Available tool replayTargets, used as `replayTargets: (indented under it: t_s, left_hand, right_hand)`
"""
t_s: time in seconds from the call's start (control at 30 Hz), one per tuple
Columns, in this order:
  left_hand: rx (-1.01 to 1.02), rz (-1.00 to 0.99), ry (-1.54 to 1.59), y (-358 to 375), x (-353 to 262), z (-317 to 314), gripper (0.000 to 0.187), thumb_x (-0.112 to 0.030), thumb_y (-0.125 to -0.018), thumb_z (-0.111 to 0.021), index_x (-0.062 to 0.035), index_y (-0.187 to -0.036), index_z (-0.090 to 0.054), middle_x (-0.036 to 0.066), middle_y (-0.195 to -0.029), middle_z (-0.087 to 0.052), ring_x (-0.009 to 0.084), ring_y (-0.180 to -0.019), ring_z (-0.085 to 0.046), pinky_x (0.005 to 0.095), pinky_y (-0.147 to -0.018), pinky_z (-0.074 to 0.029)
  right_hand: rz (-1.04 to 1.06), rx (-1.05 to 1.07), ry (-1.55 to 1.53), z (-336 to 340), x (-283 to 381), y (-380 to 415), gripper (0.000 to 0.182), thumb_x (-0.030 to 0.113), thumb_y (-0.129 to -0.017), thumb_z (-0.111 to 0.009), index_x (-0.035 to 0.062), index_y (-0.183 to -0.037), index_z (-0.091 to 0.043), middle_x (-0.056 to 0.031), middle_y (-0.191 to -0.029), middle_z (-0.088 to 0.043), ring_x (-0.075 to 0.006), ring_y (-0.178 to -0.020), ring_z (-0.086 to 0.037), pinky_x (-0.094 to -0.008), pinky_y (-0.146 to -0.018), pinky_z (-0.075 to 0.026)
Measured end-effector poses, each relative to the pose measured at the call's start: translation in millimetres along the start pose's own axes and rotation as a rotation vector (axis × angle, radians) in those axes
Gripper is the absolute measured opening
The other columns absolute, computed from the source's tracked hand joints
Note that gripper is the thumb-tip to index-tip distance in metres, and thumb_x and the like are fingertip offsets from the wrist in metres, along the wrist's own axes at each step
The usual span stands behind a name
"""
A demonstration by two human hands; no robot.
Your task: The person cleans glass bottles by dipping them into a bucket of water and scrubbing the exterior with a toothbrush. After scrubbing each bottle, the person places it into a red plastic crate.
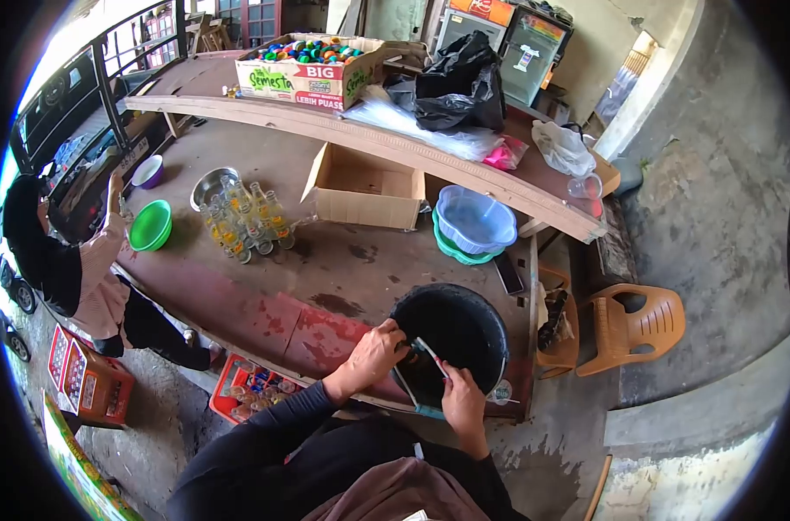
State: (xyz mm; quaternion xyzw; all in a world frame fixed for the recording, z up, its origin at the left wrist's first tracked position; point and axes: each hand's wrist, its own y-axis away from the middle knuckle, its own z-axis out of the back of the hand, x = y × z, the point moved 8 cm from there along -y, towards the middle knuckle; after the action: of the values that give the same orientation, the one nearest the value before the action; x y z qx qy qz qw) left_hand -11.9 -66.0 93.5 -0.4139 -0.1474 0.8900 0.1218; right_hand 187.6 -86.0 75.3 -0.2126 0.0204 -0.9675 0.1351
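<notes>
Over the near side of a black bucket (493,326), my right hand (463,401) grips a thin light-coloured brush (431,354) that slants up to the left. My left hand (374,358) is closed at the bucket's left rim, around something dark that I cannot make out. The bucket's inside is dark, and its contents are hard to tell. Several clear glass bottles (249,219) with orange marks stand grouped on the table (343,269), beside a metal bowl (209,193).
An open cardboard box (369,208) and blue and green basins (476,221) lie beyond the bucket. A raised plank (369,139) crosses behind. At left a person (74,269) stands by a green bowl (150,227). Red crates (224,401) sit below; an orange chair (638,326) is right.
</notes>
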Motion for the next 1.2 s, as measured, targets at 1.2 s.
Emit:
replayTargets:
  t_s: [1.2]
  left_hand:
    - [0.178, 0.008, -0.172, -0.6, 15.9, -34.8, 0.033, -0.013, -0.078, -0.076, 0.0020, -0.103, -0.059, 0.018, -0.100, -0.057, 0.0366, -0.095, -0.060, 0.0429, -0.085, -0.051]
  right_hand:
    - [-0.067, 0.244, 0.111, -11.2, -20.5, -20.5, 0.039, 0.008, -0.093, -0.056, 0.0162, -0.131, -0.061, -0.0164, -0.105, -0.062, -0.0395, -0.096, -0.064, -0.0488, -0.081, -0.051]
